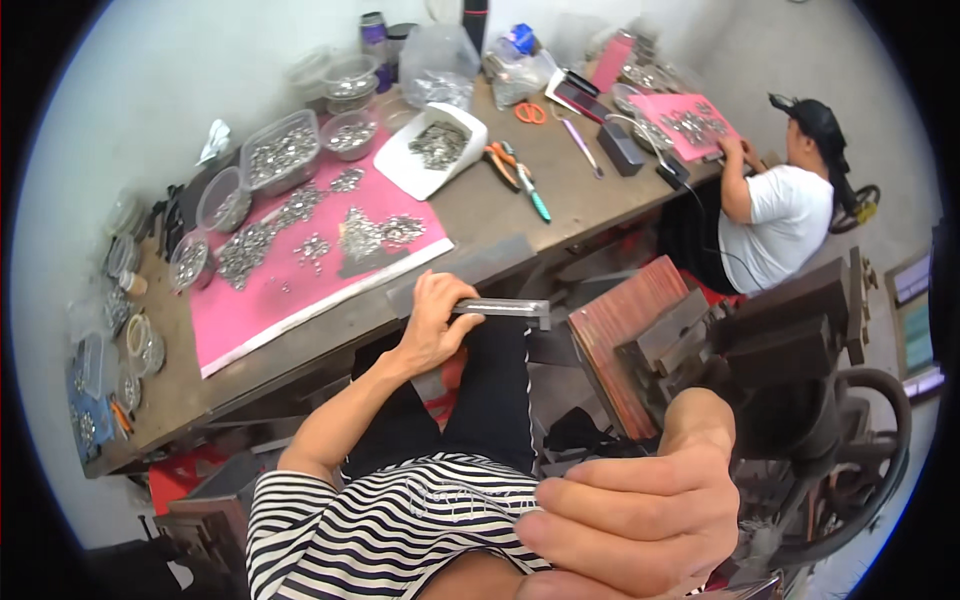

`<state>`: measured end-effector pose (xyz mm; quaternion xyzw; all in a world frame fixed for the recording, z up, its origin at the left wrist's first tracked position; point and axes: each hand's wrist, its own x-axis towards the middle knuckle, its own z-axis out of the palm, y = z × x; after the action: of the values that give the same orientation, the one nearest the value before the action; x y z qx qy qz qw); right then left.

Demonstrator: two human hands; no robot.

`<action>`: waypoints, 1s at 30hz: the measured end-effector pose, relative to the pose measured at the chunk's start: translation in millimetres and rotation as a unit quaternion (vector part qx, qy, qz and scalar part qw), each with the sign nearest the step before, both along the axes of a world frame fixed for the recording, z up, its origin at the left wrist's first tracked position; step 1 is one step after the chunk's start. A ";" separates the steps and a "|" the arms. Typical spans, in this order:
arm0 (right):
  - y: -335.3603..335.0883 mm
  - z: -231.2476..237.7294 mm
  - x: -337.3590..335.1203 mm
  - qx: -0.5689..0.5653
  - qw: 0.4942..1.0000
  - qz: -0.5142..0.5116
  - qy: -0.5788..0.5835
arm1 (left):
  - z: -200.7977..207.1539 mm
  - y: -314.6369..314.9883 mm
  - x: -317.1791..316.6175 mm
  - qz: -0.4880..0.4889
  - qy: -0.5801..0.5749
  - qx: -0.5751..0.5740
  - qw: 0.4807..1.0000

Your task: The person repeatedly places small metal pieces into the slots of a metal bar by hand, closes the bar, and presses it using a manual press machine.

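In front of my lap, my left hand [435,322] is closed on one end of a flat grey metal bar [508,308]. The bar has a groove along its top and a small block at its right end. Close to the camera at the lower right is my right hand [645,500], its fingers curled inward. Whatever those fingers may hold is hidden behind them. Beyond the left hand, a pink mat [290,300] lies on the workbench [470,215] with small shiny metal pieces [250,250] heaped on it.
A white scoop tray [465,125] and clear tubs [280,150] of metal pieces stand behind. Pliers [502,165] lie right of the tray. A machine with a large handwheel [895,460] and reddish board [625,330] stand at my right. A co-worker [785,205] sits far right.
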<state>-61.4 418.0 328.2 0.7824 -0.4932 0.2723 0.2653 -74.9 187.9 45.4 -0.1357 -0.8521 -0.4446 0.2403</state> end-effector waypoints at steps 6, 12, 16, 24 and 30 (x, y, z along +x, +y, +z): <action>-56.6 4.1 2.7 0.049 0.992 0.100 -0.065 | 0.2 -58.3 66.5 0.162 -0.007 -0.003 0.987; -130.3 -20.2 9.6 0.087 0.958 0.229 -0.147 | -14.4 -104.3 98.1 0.228 -0.017 -0.026 0.973; -177.8 -40.8 28.5 0.167 0.873 0.287 -0.358 | -34.7 -132.9 111.2 0.258 -0.009 -0.057 0.964; -231.6 -30.5 43.6 0.066 0.973 0.070 -0.212 | -56.9 -158.3 131.7 0.285 -0.047 -0.050 0.956; -268.2 -19.9 40.8 0.212 0.882 0.245 -0.342 | -47.2 -154.0 121.1 0.284 -0.035 -0.045 0.957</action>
<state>-20.6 149.8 308.3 0.7744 -0.3915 0.4682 -0.1668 46.3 34.0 -1.8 0.1166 -0.8824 -0.3242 0.3206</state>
